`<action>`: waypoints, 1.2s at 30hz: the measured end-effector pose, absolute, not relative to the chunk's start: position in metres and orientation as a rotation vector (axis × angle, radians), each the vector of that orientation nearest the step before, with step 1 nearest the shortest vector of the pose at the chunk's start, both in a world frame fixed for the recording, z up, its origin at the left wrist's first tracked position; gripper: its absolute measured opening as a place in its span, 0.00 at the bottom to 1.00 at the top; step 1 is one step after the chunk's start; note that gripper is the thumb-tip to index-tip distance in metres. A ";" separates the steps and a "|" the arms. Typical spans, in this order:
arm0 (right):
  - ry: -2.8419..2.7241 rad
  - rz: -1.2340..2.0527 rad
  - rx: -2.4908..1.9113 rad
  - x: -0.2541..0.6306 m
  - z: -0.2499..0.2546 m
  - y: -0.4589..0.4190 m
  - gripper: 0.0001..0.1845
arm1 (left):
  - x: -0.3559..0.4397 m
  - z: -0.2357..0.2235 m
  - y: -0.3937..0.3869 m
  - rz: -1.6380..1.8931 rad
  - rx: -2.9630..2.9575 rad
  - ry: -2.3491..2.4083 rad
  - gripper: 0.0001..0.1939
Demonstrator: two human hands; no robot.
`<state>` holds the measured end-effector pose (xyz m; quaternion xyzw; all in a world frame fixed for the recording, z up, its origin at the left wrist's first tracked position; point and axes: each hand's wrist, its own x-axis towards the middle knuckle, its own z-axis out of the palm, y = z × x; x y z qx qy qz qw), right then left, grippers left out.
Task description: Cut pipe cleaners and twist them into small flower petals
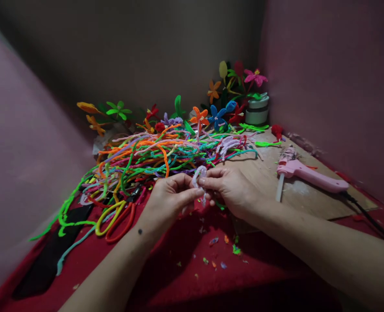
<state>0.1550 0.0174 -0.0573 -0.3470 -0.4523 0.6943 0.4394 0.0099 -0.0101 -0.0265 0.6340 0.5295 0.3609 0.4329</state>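
Note:
Between my two hands is a short pale lilac pipe cleaner [196, 175], bent into a narrow loop that stands up above the fingertips. My left hand [174, 193] pinches its lower part between thumb and fingers. From the other side, my right hand [232, 188] grips the loop with thumb and forefinger. Just behind the hands spreads a large pile of coloured pipe cleaners [146, 151]. More bent lilac pipe cleaners [227, 146] lie at the pile's right end.
A pink glue gun [311, 175] rests on a wooden board [324, 201], its cord trailing right. Scissors [122, 216] with yellow and red handles lie left, near a black flat object [53, 255]. Pipe-cleaner flowers [217, 116] and a pale pot [257, 110] stand behind. Scraps dot the red cloth [185, 286].

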 end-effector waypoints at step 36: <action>-0.816 2.041 -0.633 0.153 -0.061 0.018 0.03 | 0.003 -0.014 -0.009 0.513 1.574 1.309 0.07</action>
